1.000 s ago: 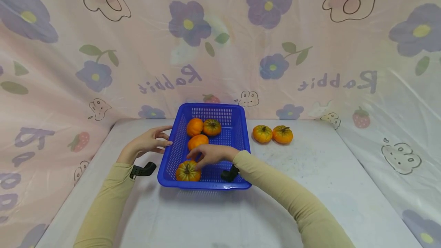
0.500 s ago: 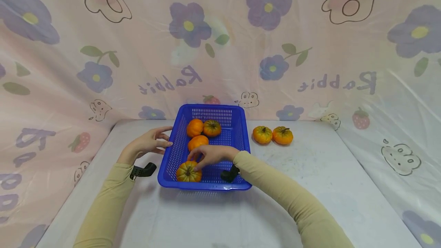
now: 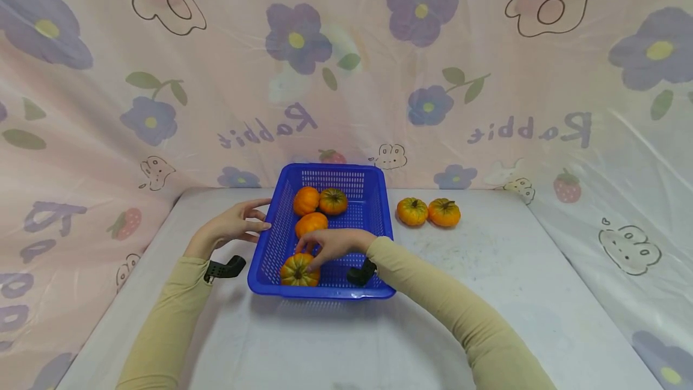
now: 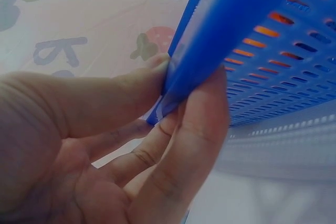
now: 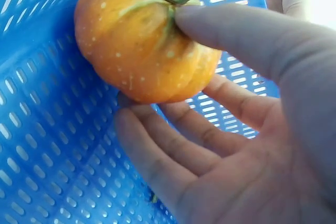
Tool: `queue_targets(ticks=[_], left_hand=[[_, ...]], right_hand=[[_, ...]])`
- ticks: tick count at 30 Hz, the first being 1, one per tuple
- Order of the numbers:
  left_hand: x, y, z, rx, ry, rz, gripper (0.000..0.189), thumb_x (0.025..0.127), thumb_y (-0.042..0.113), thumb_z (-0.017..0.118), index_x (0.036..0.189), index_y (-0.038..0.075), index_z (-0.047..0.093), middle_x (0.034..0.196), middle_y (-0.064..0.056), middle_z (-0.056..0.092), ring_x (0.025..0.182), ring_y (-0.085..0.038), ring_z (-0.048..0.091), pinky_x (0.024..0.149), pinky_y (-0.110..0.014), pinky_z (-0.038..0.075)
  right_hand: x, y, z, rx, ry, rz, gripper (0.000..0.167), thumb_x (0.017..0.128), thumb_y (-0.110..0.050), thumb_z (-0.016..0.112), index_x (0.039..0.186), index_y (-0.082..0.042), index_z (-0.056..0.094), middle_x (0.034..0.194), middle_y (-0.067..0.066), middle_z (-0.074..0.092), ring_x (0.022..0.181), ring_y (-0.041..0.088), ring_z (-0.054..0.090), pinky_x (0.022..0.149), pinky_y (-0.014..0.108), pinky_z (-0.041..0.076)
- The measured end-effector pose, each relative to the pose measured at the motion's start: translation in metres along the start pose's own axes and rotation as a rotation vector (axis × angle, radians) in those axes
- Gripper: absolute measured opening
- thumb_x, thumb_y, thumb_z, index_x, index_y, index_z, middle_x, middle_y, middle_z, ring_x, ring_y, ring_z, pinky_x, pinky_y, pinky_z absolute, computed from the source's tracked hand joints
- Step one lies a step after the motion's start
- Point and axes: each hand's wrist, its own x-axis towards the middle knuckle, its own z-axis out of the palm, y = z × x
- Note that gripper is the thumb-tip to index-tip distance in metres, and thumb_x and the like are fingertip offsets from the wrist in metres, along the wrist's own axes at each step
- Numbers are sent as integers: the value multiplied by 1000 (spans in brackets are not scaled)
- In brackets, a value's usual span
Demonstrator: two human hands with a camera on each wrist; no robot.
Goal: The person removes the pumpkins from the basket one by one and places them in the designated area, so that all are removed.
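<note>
My left hand [image 3: 231,227] pinches the left rim of a blue plastic basket [image 4: 197,51], thumb on one side and fingers on the other. Inside the basket's near left corner, my right hand [image 3: 335,242] holds a small orange and green pumpkin [image 3: 299,270]. The right wrist view shows the thumb pressing beside the stem of this pumpkin [image 5: 139,40], with the fingers curled at its underside. Just beyond that hand lies an orange pumpkin [image 3: 311,223]. Farther back in the basket, another orange pumpkin [image 3: 306,201] sits against a greener one [image 3: 332,201].
Two more pumpkins stand side by side on the white table [image 3: 487,294] right of the basket, a left one [image 3: 412,212] and a right one [image 3: 444,213]. A patterned cloth [image 3: 357,95] hangs behind the table and along its sides.
The pumpkin under my right hand has shifted slightly to the right within the basket. My left hand keeps its place on the rim.
</note>
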Motion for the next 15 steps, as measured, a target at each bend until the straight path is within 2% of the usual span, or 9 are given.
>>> queue_targets(ticks=[9,15], left_hand=[[0,0,0,-1,-10,3,76,93,10,63,153,3,16,110,-22,52,89,-23,62,79,-41,56],[0,1,0,3,-6,-5,76,93,10,63,153,4,16,112,-23,52,90,-24,63,79,-41,56]], right_hand=[[-4,3,-6,31,5,-8,38,86,-19,73,122,-16,59,113,-1,57,106,19,52,84,25,50],[-10,4,-12,117,28,-19,40,87,-18,72,124,-16,58,116,2,55,109,24,51,86,27,51]])
